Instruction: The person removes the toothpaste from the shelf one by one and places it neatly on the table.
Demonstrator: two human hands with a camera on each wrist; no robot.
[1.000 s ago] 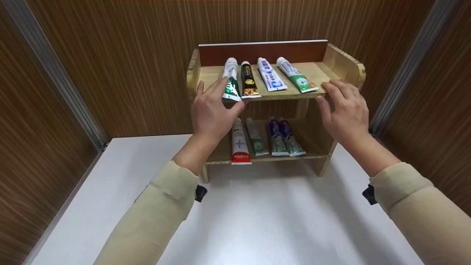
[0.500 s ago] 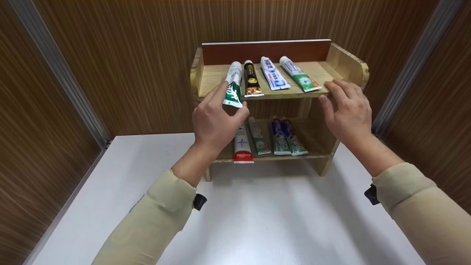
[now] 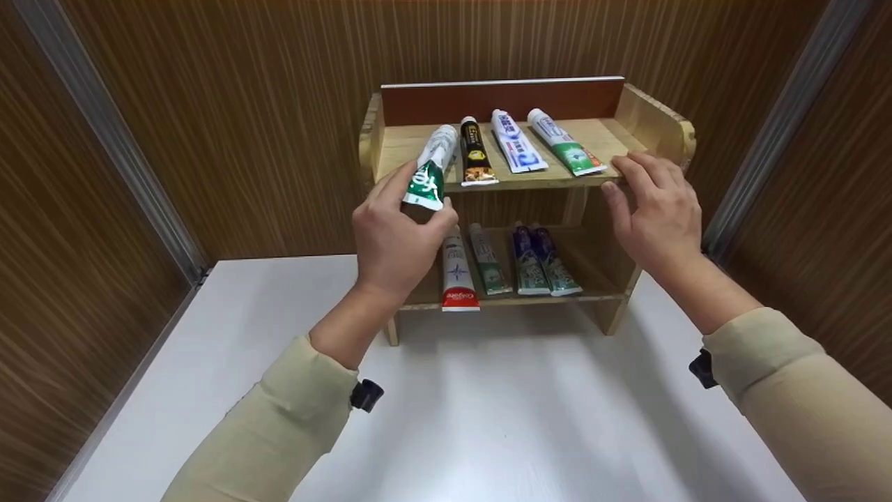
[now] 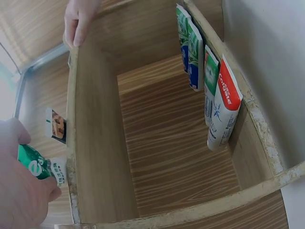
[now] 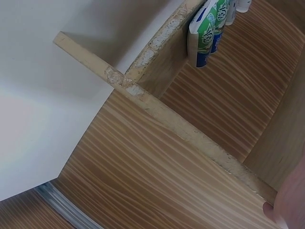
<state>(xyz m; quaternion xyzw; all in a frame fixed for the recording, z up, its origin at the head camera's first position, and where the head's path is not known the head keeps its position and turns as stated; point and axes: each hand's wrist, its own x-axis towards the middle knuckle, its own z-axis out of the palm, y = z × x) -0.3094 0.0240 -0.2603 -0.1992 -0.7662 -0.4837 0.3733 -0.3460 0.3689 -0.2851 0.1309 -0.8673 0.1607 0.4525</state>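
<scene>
My left hand (image 3: 397,237) pinches the foil end of a green and white toothpaste tube (image 3: 428,174) between thumb and fingers, at the left of the upper shelf. That tube tilts, its cap end toward the back; in the left wrist view the green tube (image 4: 34,162) shows between thumb and finger. My right hand (image 3: 658,206) rests on the front right edge of the upper shelf (image 3: 529,183), thumb below the board. Beside the held tube lie a black toothpaste tube (image 3: 477,152), a white and blue one (image 3: 517,143) and a white and green one (image 3: 568,143).
On the lower shelf lie a red and white Colgate tube (image 3: 460,279), a green and white tube (image 3: 490,261) and two blue-green tubes (image 3: 531,261). The wooden rack stands on a white table (image 3: 488,418), with wood-grain panels (image 3: 244,139) behind and at both sides.
The left hand has drawn the green and white tube toward me and slightly left, away from the black tube. The right hand stays on the shelf edge.
</scene>
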